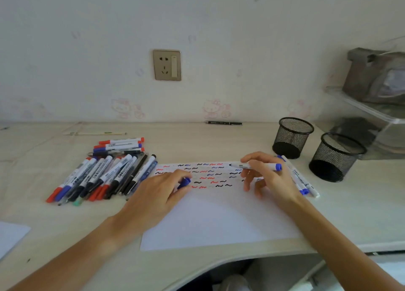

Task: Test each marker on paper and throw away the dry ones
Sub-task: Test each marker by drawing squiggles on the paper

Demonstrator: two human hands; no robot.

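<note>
Two piles split by the paper (219,216): a big marker heap (98,176) left, few markers (302,181) right, likely sorted apart. Right hand (266,176) pinching an uncapped blue marker (256,166) over the squiggles; left hand (153,194) closed on its cap (184,182), ready for recapping.

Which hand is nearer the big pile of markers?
Left. The left hand, holding a blue cap, lies just right of the pile; the right hand is across the paper.
</note>
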